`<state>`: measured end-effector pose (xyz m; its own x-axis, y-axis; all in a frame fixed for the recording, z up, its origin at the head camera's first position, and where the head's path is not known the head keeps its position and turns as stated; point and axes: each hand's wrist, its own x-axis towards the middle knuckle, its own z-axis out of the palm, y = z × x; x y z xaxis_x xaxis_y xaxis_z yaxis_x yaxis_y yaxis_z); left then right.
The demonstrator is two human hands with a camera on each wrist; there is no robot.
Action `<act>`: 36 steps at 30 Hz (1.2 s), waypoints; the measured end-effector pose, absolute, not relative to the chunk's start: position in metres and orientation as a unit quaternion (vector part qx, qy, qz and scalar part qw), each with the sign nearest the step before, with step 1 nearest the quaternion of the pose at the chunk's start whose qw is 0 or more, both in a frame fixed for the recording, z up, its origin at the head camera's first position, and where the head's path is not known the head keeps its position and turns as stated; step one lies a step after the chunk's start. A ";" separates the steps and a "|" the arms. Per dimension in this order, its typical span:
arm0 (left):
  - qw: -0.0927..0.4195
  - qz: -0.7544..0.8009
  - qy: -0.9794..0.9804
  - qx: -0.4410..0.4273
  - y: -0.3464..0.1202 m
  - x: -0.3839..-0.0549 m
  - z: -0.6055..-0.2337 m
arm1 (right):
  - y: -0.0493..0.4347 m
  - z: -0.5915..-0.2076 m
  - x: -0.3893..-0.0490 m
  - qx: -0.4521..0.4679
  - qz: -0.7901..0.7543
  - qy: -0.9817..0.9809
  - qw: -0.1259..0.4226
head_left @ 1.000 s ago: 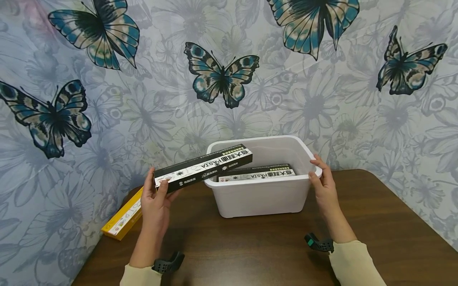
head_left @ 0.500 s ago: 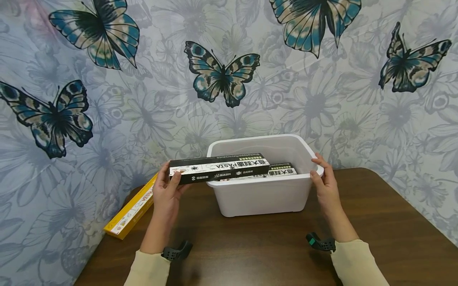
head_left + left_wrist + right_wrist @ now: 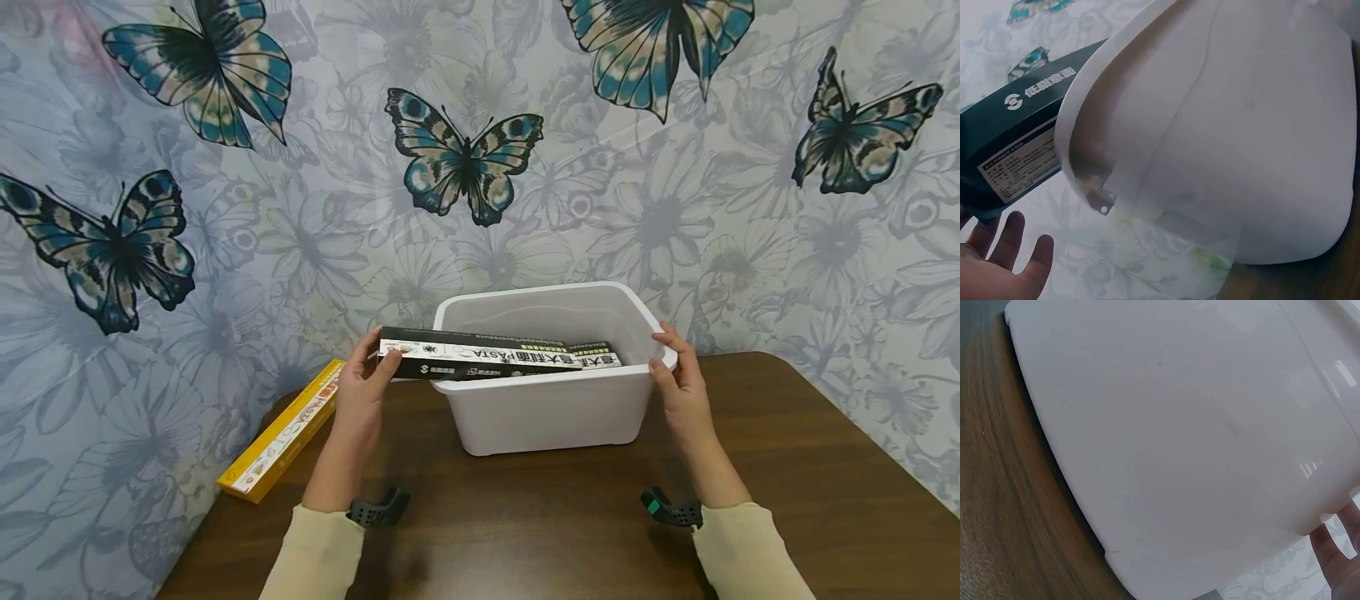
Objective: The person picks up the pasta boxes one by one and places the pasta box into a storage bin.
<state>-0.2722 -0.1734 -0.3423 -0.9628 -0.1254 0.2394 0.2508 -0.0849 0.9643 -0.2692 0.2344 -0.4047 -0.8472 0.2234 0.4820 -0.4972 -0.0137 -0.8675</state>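
Observation:
My left hand [image 3: 363,387] holds a black pasta box [image 3: 480,354] by its left end, thumb on the front. The far end of that box dips inside the white plastic bin [image 3: 551,412], and its near end sticks out over the bin's left rim. A second black pasta box [image 3: 597,354] lies inside the bin, mostly hidden behind the first. With thumb and fingers, my right hand [image 3: 678,375] grips the bin's right rim. In the left wrist view, the held pasta box [image 3: 1022,119] passes behind the bin's rim, with fingers below its end.
A yellow pasta box [image 3: 281,437] lies slanted on the brown wooden table [image 3: 525,525], left of the bin. Behind the table hangs a butterfly-patterned backdrop [image 3: 322,208]. Dark bands [image 3: 378,508] are worn on both wrists.
My left hand has moved right, carrying the black pasta box further over and down into the bin, and the box has swung from its upward tilt. My right hand stays on the rim.

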 end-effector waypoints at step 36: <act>0.034 -0.634 -0.768 -0.090 -0.126 -0.291 -0.352 | 0.235 -0.406 -0.269 0.107 0.705 -0.651 0.259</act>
<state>-0.2908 -0.1262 -0.3523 -0.9814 0.0963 0.1660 0.1812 0.1804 0.9668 -0.2688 0.2347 -0.4062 -0.8425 0.2257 0.4891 -0.5054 -0.0166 -0.8627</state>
